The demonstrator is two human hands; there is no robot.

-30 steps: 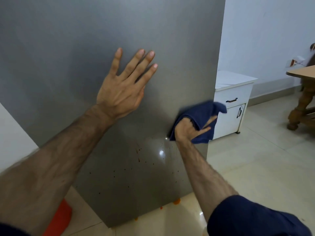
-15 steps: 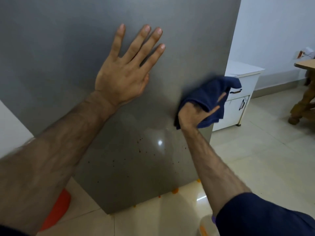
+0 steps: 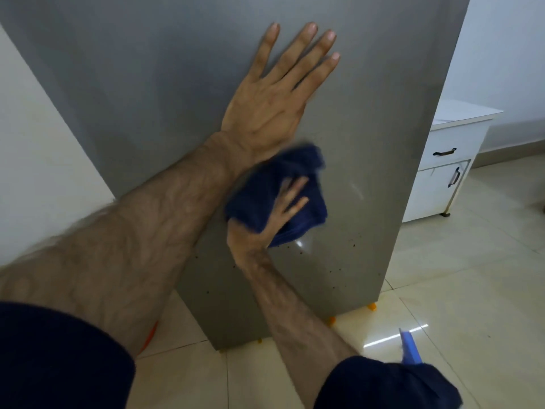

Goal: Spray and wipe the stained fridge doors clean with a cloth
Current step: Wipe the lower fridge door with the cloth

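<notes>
The grey fridge door [image 3: 368, 119] fills the view, with dark specks of stain [image 3: 352, 244] scattered over its lower part. My left hand [image 3: 271, 101] lies flat on the door, fingers straight and spread. Just below its wrist, my right hand [image 3: 265, 228] holds a bunched dark blue cloth [image 3: 306, 211] against the door; two fingers lie over the cloth, the others are hidden in it. A blue spray bottle nozzle [image 3: 410, 348] shows at the bottom right, its body hidden behind my right sleeve.
A white cabinet [image 3: 442, 184] with dark handles stands right of the fridge. Orange drops [image 3: 372, 307] lie on the glossy tiled floor [image 3: 472, 290] under the door's lower edge. A white wall [image 3: 35, 160] is at the left, with something orange [image 3: 150, 335] low beside it.
My right hand has carried the cloth leftward from the door's right edge to just under my left wrist. The left hand stays flat on the door. The spray nozzle has come into view.
</notes>
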